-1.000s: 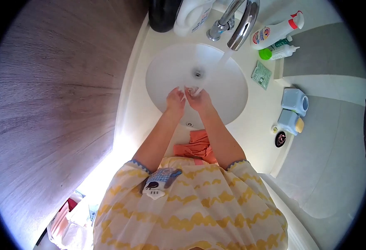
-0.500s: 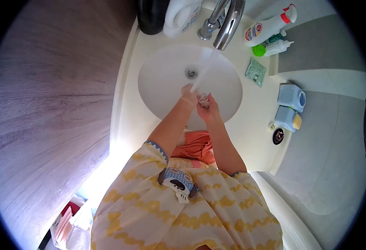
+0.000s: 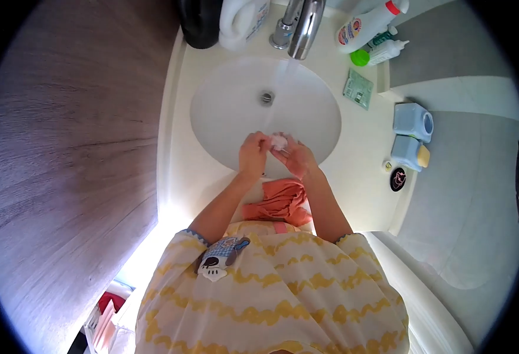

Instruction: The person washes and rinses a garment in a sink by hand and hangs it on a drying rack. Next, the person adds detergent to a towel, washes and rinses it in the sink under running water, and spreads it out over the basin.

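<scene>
Over the near part of the white sink (image 3: pixel 212 124), my right hand (image 3: pixel 298 158) is turned palm up and holds a small crumpled white thing (image 3: pixel 279 142), perhaps wet cloth or foam. My left hand (image 3: pixel 252 154) is closed beside it, fingertips pinched together at the white thing's left edge; whether something is between them is hidden. Water runs in a thin stream from the chrome faucet (image 3: pixel 307 32) down toward the hands. The drain (image 3: pixel 266 98) shows beyond the fingers.
An orange-red cloth (image 3: pixel 280 200) lies at the counter's front edge. Behind the sink stand a black bottle (image 3: pixel 200 23) and a white jug (image 3: pixel 236 26). To the right are a spray bottle (image 3: pixel 363 29), a green packet (image 3: pixel 358 89) and blue containers (image 3: pixel 412 121). A wood-grain panel (image 3: pixel 70 130) rises at left.
My left hand has drawn back from under the stream and closed by the white thing. My right hand has opened more, showing its palm. The view has shifted slightly.
</scene>
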Available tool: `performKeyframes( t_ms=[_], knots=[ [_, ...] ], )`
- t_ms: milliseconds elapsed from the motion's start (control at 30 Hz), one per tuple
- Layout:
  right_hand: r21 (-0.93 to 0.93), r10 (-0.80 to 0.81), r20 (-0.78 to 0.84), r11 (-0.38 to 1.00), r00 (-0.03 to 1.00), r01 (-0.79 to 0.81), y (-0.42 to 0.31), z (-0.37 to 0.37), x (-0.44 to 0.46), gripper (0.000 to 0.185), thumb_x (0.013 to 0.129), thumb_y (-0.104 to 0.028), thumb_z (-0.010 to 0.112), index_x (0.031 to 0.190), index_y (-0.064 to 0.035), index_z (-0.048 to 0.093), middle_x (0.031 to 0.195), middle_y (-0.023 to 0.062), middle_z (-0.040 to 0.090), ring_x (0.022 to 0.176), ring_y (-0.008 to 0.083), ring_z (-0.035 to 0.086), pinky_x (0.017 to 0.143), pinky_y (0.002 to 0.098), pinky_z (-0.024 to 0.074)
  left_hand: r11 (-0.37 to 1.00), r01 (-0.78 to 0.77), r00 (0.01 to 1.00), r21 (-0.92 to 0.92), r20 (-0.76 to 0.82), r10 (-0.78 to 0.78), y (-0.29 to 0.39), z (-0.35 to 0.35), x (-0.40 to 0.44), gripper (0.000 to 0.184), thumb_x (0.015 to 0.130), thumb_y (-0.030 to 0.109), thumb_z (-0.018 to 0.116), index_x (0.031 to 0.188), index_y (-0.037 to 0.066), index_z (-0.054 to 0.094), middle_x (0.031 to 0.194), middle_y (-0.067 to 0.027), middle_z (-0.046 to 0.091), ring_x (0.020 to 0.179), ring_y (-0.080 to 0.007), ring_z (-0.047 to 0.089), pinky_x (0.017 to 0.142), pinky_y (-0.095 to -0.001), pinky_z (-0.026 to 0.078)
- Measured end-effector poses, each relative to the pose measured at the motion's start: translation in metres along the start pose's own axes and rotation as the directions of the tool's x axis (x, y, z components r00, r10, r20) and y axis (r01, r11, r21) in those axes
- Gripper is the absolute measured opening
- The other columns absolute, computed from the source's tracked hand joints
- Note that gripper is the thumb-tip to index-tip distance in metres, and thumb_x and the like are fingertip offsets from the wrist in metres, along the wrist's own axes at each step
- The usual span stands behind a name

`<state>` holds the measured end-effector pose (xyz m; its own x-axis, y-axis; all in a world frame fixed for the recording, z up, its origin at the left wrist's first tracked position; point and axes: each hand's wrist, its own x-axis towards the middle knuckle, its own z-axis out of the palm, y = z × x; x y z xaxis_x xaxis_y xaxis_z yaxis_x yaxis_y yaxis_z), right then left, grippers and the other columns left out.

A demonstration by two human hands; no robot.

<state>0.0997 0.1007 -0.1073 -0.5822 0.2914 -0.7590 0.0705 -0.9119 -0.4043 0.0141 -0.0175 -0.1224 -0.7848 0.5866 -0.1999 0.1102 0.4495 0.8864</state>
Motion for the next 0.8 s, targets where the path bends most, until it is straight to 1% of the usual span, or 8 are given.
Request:
performKeyframes(
  t_ms=[67,100,200,300,467,600,700,800],
  knots=[
    [-0.048,-0.129,-0.030,0.991,0.991,0.128,-0.010,-0.008,-0.009,0.035,0.094,-0.019,0.048,0.121,0.0012,0.039,0.108,0.0130,0.056,0.098,0.0288,0.057,0.087,0.0432,0.0505,0.853,0.296,0.954,-0.430,0.090,-0.286,0.013,-0.011,0.002,0.014,0.089,0.019,0.058,0.086,0.005,0.053,0.079,-0.0032,0.056,0.074,-0.0104,0.056,0.063,-0.0284,0.053],
    [-0.033,-0.123,-0.009,0.992,0.992,0.123,-0.017,-0.009,-0.015,0.035,0.094,-0.020,0.048,0.120,0.0010,0.041,0.109,0.0133,0.056,0.098,0.0287,0.057,0.086,0.0428,0.0509,0.816,0.324,0.945,-0.480,0.118,-0.306,0.014,-0.016,0.004,0.018,0.091,0.021,0.055,0.084,0.006,0.050,0.075,-0.0015,0.052,0.075,-0.0083,0.055,0.062,-0.0269,0.054],
    [0.018,-0.125,0.035,0.992,0.991,0.125,-0.027,-0.017,-0.021,0.033,0.094,-0.022,0.048,0.117,0.0004,0.044,0.112,0.0135,0.055,0.097,0.0283,0.058,0.085,0.0414,0.0515,0.794,0.243,0.970,-0.557,0.164,-0.182,0.020,-0.016,-0.004,0.021,0.093,0.023,0.050,0.089,0.003,0.046,0.090,-0.0047,0.057,0.082,-0.0103,0.057,0.059,-0.0269,0.052],
    [0.099,-0.166,0.012,0.981,0.986,0.164,-0.026,-0.027,-0.016,0.031,0.094,-0.024,0.049,0.114,-0.0006,0.048,0.111,0.0122,0.056,0.095,0.0270,0.058,0.084,0.0395,0.0503,0.586,0.350,0.919,-0.731,0.145,-0.367,0.038,-0.022,-0.009,0.020,0.094,0.023,0.048,0.095,0.003,0.043,0.093,-0.0063,0.054,0.087,-0.0120,0.057,0.062,-0.0276,0.053],
    [0.291,-0.101,0.080,0.954,0.992,0.074,-0.018,-0.023,-0.018,0.029,0.092,-0.026,0.053,0.110,-0.0030,0.052,0.102,0.0090,0.060,0.091,0.0234,0.059,0.081,0.0367,0.0477,0.451,0.468,0.867,-0.760,0.295,-0.403,0.034,-0.014,-0.015,0.024,0.095,0.029,0.043,0.101,0.005,0.042,0.097,-0.0068,0.051,0.081,-0.0168,0.056,0.077,-0.0382,0.052],
    [0.093,-0.202,0.150,0.977,0.968,0.190,-0.012,-0.024,-0.019,0.024,0.090,-0.022,0.056,0.106,-0.0040,0.055,0.096,0.0072,0.061,0.087,0.0205,0.059,0.072,0.0331,0.0487,0.349,0.675,0.723,-0.650,0.490,-0.487,0.046,-0.011,-0.020,0.031,0.093,0.034,0.044,0.108,0.007,0.045,0.112,-0.0095,0.050,0.084,-0.0188,0.057,0.077,-0.0388,0.049],
    [-0.159,-0.240,0.105,0.954,0.965,0.254,-0.016,-0.015,-0.035,0.023,0.088,-0.018,0.060,0.105,-0.0036,0.056,0.095,0.0070,0.062,0.085,0.0186,0.060,0.068,0.0309,0.0495,0.216,0.749,0.655,-0.626,0.653,-0.381,0.041,-0.004,-0.014,0.033,0.090,0.039,0.050,0.105,0.009,0.050,0.105,-0.0071,0.054,0.082,-0.0159,0.056,0.072,-0.0343,0.047],
    [-0.313,-0.262,0.092,0.908,0.961,0.278,-0.022,-0.023,-0.034,0.025,0.087,-0.017,0.061,0.106,-0.0025,0.055,0.099,0.0095,0.061,0.085,0.0178,0.060,0.069,0.0300,0.0509,0.542,0.626,0.778,-0.560,0.499,-0.383,0.033,0.008,-0.007,0.033,0.090,0.041,0.051,0.101,0.010,0.053,0.094,-0.0041,0.057,0.075,-0.0125,0.055,0.062,-0.0283,0.044]
  ],
)
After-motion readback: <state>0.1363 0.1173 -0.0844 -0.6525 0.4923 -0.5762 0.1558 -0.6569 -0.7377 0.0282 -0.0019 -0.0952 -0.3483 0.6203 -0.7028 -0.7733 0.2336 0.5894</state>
